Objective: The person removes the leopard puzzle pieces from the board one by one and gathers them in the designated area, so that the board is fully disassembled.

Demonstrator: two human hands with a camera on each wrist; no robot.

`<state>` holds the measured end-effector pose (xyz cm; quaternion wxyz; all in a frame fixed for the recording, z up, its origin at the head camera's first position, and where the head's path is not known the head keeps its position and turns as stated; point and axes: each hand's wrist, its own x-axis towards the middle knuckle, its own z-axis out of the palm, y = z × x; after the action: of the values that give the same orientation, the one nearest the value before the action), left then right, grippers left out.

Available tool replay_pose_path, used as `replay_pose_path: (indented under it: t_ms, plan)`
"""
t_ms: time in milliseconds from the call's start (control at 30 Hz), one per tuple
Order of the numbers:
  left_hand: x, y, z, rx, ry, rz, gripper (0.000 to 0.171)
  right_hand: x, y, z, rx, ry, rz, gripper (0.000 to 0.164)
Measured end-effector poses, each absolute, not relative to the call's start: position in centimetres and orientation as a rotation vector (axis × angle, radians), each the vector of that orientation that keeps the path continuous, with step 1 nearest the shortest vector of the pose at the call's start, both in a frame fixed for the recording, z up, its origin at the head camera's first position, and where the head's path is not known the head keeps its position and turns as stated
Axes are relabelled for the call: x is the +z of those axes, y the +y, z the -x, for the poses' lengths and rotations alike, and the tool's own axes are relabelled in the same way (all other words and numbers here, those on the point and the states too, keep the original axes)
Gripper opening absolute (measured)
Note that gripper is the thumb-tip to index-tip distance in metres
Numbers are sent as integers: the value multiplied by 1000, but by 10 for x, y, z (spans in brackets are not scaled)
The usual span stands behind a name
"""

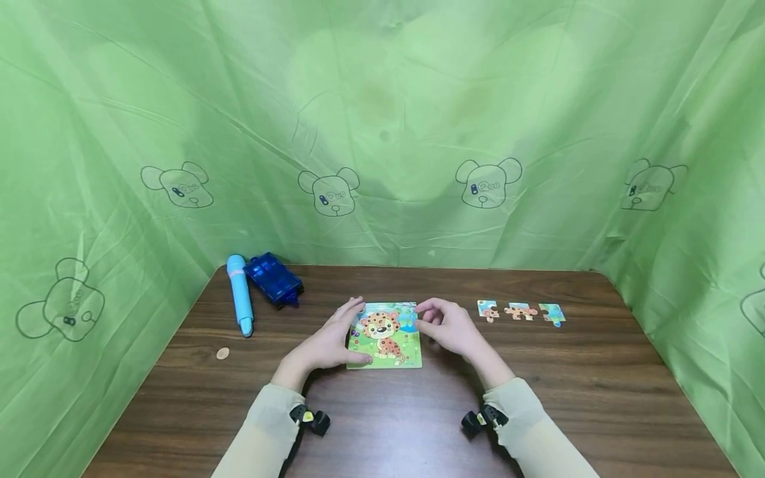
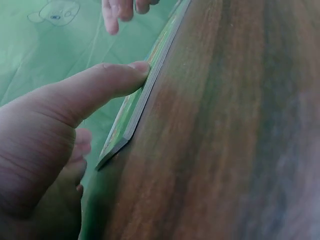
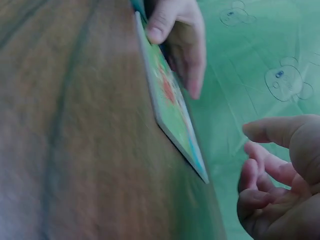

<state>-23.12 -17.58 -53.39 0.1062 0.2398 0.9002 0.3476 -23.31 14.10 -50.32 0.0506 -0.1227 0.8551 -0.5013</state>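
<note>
Puzzle board: sq. board (image 1: 391,338) w/ spotted-cub pic, lying flat, mid-surface, btwn the two hands.
L hand: L hand (image 1: 327,342) spread wide along board's L side; thumb resting on face nr the near L corner, fingers reaching toward far L corner.
R hand: R hand (image 1: 455,330) at board's upper R side; thumb & index parted, narrow gap, other fingers loosely curled. R wrist view shows nothing held & fingers off the board.
Loose pcs: 3 jigsaw pcs in a row, R of R hand, well apart from board: L pc (image 1: 487,310) blue w/ spotted orange; mid pc (image 1: 520,311) mostly spotted orange; R pc (image 1: 552,313) blue/green, tab toward the near side.
Far L items: lt. blue cylinder (image 1: 240,295) w/ pink band, just beside dk. blue translucent case (image 1: 273,279); whether they touch, can't tell.
Near L item: small tan disc (image 1: 222,353), flat, nearer than the cylinder.
Surface: dk. brown wood-grain surface (image 1: 382,425).
Wrists: pale sleeves (image 1: 265,421), blk. wrist device (image 1: 319,422) on L, matching unit (image 1: 472,425) on R.
Backdrop: green cloth (image 1: 406,99) w/ outlined animal heads.
</note>
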Motion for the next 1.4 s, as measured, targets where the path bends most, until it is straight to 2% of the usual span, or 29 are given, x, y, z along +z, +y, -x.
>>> replay_pose_path:
  t_ms: [267,467,733,1400]
  plan:
    - [-526,-170,227,985,2568,-854,90,-512,132,227,-1460,2507,461,32]
    - [-525,-170,227,936,2558,-886,76,-518,132,227,-1404,2513,480,37]
    - [-530,-173,229,951,2538,-890,73,-523,130,230,-1370,2550,469,46]
    - [-531,-172,230,980,2500,-929,71,-523,130,229,-1359,2543,424,44]
